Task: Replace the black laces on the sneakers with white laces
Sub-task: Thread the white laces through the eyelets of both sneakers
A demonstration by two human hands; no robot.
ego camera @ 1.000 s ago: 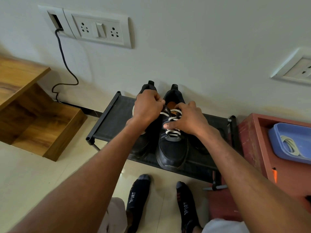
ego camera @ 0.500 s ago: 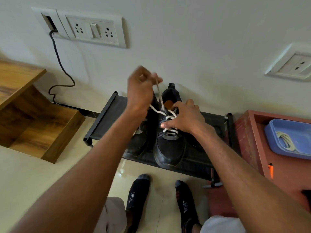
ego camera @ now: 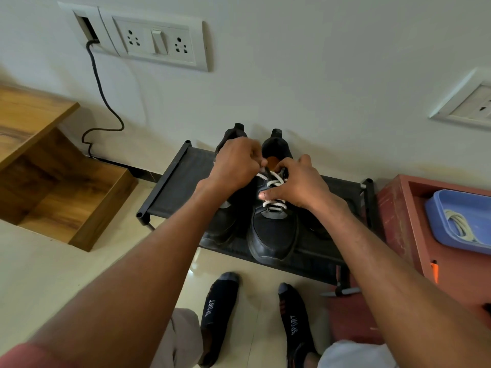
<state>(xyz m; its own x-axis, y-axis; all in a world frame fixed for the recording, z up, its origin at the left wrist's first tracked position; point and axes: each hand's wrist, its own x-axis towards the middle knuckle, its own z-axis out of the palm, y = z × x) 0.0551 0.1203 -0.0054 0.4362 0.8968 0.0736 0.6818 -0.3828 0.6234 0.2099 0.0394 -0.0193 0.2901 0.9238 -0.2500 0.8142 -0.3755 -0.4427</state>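
Two black low-top sneakers: the right sneaker (ego camera: 273, 229) and the left sneaker (ego camera: 225, 221) stand side by side on one black fabric shoe rack (ego camera: 175, 181), toes toward the person. One white woven lace (ego camera: 275, 204) crosses the right sneaker's eyelets (four crossings visible). The left hand (ego camera: 233, 166), fingers curled, pinches the lace near the top; the right hand (ego camera: 295, 184) grips that sneaker's upper, thumb pressed on the lacing. One blue plastic tray (ego camera: 435, 219) holds pale cord.
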